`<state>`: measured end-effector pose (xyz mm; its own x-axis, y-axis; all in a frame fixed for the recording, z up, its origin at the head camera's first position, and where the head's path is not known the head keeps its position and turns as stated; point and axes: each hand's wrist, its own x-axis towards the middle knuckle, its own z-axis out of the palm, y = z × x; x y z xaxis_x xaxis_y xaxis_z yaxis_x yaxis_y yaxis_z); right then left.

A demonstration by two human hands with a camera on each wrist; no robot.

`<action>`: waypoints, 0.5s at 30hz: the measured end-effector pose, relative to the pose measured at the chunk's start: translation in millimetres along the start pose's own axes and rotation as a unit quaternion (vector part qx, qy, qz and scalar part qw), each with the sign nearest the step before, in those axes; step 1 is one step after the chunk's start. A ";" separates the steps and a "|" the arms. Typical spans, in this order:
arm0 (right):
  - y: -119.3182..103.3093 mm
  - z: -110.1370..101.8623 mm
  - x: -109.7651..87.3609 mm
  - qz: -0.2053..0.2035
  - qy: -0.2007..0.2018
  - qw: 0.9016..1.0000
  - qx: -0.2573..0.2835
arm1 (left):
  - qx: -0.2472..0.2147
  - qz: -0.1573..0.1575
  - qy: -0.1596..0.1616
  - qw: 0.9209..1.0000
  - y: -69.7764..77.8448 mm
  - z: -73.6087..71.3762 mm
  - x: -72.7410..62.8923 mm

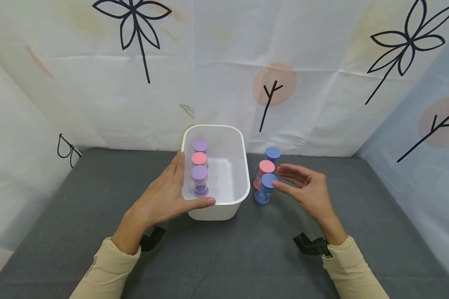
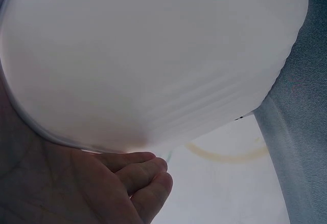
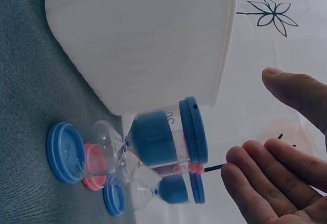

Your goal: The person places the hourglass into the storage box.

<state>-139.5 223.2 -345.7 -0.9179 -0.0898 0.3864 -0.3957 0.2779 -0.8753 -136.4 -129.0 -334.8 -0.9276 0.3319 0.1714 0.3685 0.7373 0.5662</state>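
Observation:
A white plastic bin point(image 1: 224, 211) stands on the table, and three hourglasses line its left side: a near purple one point(image 1: 200, 180), a pink one point(image 1: 199, 159) and a far purple one point(image 1: 200, 146). My left hand point(image 1: 168, 191) rests along the bin's left rim, fingers straight, thumb lying over the near rim. Right of the bin stand a near blue hourglass point(image 3: 153, 137), a pink hourglass point(image 1: 266, 167) and a far blue hourglass point(image 1: 272, 154). Just right of these, my right hand point(image 1: 304, 189) has its thumb and fingers spread apart, holding nothing. Blue sand fills the near blue hourglass's upper bulb.
Dark grey cloth covers the table point(image 1: 232, 257). A white printed curtain point(image 1: 224, 83) rises right behind the bin, with more fabric at both sides. Black straps point(image 1: 312, 245) are on both wrists.

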 end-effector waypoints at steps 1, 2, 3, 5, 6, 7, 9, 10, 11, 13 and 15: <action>0.8 -0.7 0.0 -0.001 0.001 1.000 -0.003 | 0.000 -0.001 0.000 1.000 0.2 -0.1 -0.1; 1.5 -1.2 0.0 -0.001 0.002 1.000 -0.005 | 0.001 0.000 0.000 1.000 0.3 -0.2 0.0; 2.1 -1.5 0.0 -0.002 0.003 1.000 -0.008 | 0.001 0.002 0.001 1.000 0.3 -0.3 0.0; 3.6 -1.8 0.0 0.001 0.004 1.000 -0.017 | -0.001 0.006 0.004 1.000 0.3 -0.2 0.6; 4.3 -1.9 0.2 0.004 0.004 1.000 -0.023 | -0.001 0.008 0.005 1.000 0.3 -0.4 0.8; 5.0 -1.8 0.2 0.010 0.003 0.999 -0.030 | -0.001 0.010 0.005 1.000 0.3 -0.7 0.7; 6.1 -1.6 0.1 0.031 -0.001 0.998 -0.050 | -0.001 0.014 0.005 1.000 0.3 -1.2 0.7; 6.2 -1.4 -0.2 0.045 -0.003 0.997 -0.060 | -0.001 0.014 0.005 1.000 0.3 -1.4 0.7; 6.5 -1.0 -0.4 0.060 -0.006 0.996 -0.068 | -0.001 0.014 0.004 1.000 0.4 -1.6 0.5; 6.6 -0.2 -0.6 0.093 -0.013 0.992 -0.087 | 0.000 0.014 0.001 1.000 0.3 -2.0 0.1; 6.7 1.1 -1.0 0.119 -0.022 0.987 -0.108 | -0.001 0.012 -0.001 1.000 0.5 -2.2 -0.1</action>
<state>-141.3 224.1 -352.3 -0.9864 -0.0378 0.1601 -0.1578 0.4927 -0.8558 -136.2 -130.0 -332.7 -0.9182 0.3514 0.1828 0.3908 0.7276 0.5638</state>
